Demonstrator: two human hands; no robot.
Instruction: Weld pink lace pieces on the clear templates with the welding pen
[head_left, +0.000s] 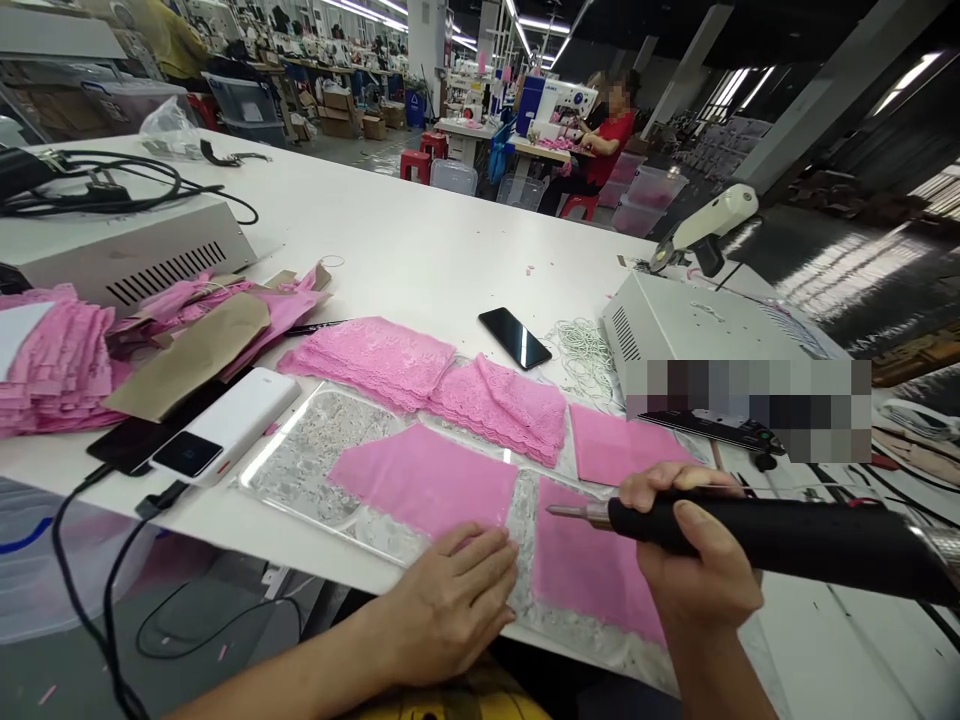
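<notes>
My right hand (697,560) is wrapped around a thick black pen-shaped tool (757,540) with a pointed metal tip. The tip hovers over or touches the left part of a pink fabric piece (585,560); which of the two I cannot tell. My left hand (465,595) lies with its fingers flat at the lower right corner of another pink fabric piece (427,480). Both pieces rest on a clear, grey-patterned sheet (307,455). Behind them are stacked pink lace pieces (382,360), a folded lace stack (502,405) and a smaller pink piece (626,440).
A phone (515,337) and a tangle of pale thread (585,355) lie beyond the fabric. At the left are a white power bank (232,420) with cables and pink scraps (60,350). A grey machine box (720,320) stands right. A person in red (611,140) sits at a sewing machine.
</notes>
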